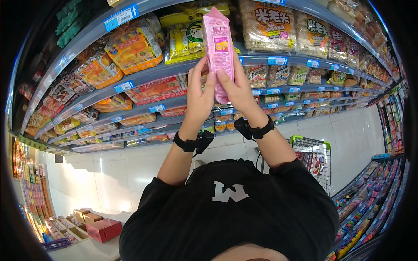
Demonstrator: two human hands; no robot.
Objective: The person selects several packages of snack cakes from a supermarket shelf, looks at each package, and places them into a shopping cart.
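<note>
A long pink plastic packet of snack cakes (222, 60) is held up in front of the shelves, its printed side towards me. My left hand (200, 88) grips its left side, the thumb resting on the wrapper. From the right, my right hand (241, 88) clasps the same packet with its thumb across the lower half. Behind the packet's upper part, a yellow-green snack bag (184, 37) sits on the shelf, partly covered. Large bags of puffed rice snacks (269, 26) stand to the right of it. Orange cake packs (134, 50) lie to the left.
Grey shelf tiers (271, 61) with blue-white price tags curve across the front. A wire shopping cart (310, 140) with green corners stands at my right, holding packaged goods (316, 163). Behind on the left is a red box (104, 230); more shelves (369, 195) line the right rear.
</note>
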